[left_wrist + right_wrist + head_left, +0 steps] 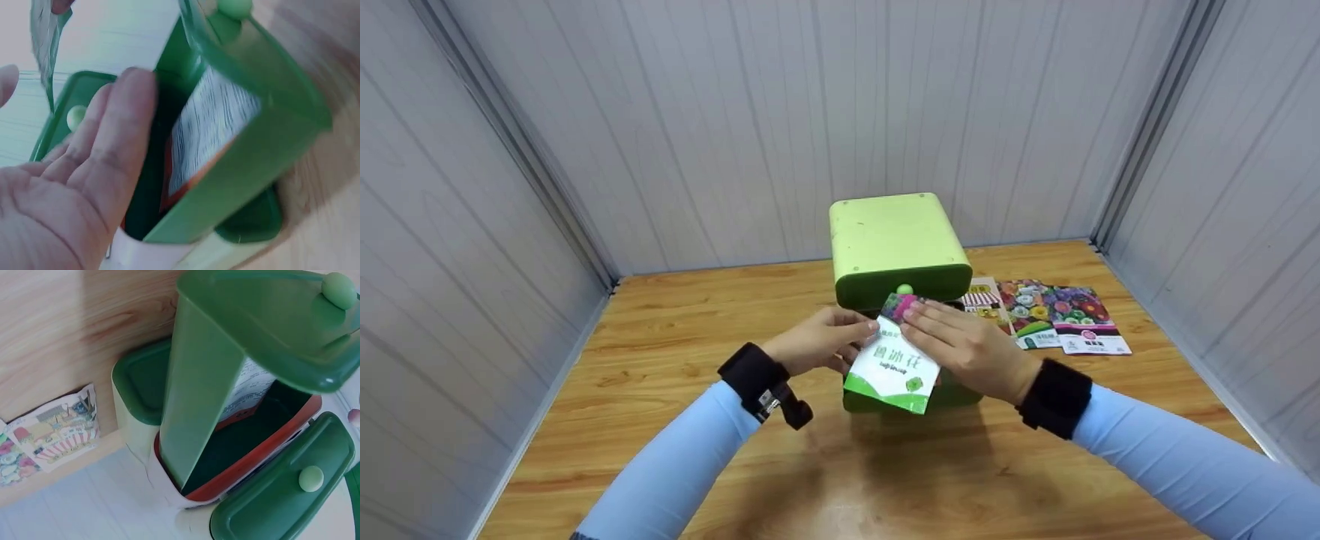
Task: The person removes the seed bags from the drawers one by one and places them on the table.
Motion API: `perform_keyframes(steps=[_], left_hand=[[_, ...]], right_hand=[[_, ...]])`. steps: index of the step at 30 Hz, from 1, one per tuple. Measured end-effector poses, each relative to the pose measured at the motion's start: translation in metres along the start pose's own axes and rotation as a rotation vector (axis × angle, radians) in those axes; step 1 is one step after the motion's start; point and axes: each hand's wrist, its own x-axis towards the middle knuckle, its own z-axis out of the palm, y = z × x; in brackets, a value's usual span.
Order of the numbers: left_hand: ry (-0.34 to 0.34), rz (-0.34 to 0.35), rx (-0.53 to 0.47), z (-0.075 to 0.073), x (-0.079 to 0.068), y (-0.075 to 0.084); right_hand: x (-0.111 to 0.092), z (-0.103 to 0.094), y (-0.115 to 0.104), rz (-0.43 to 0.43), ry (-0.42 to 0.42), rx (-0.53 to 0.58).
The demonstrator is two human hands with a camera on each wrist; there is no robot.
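Note:
A white and green seed packet [891, 367] with a pink flower picture is pinched near its top by my right hand [971, 351]. My left hand [819, 341] is close beside the packet's left edge; in the left wrist view its fingers [121, 129] are fairly straight and apart from the packet. Below the hands, a drawer [208, 382] of the small green cabinet [892, 232] is pulled out. Inside it stands a printed packet [208, 129] with an orange edge. The drawer is mostly hidden in the head view.
Right of the cabinet, several flower seed packets [1087, 322] lie on the wooden table [720, 300]. Pale panel walls [780, 135] enclose the back and both sides. The cabinet's upper drawer [281, 495] is pushed in and has a round knob.

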Motion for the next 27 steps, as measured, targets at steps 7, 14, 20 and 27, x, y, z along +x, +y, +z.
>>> perform_keyframes(steps=[7, 14, 20, 27], left_hand=[[-0.130, 0.024, -0.132, 0.004, -0.001, 0.003], [-0.119, 0.064, -0.189, 0.009, 0.001, 0.002], [-0.102, 0.089, -0.202, 0.008, 0.002, -0.001], [-0.076, 0.111, -0.176, 0.006, 0.000, -0.002]], right_hand=[[0.001, 0.006, 0.001, -0.020, 0.031, -0.074], [0.000, 0.010, 0.002, -0.069, 0.003, -0.131], [-0.002, 0.013, 0.001, -0.097, -0.021, -0.140], [0.001, 0.012, 0.001, -0.040, -0.041, -0.112]])
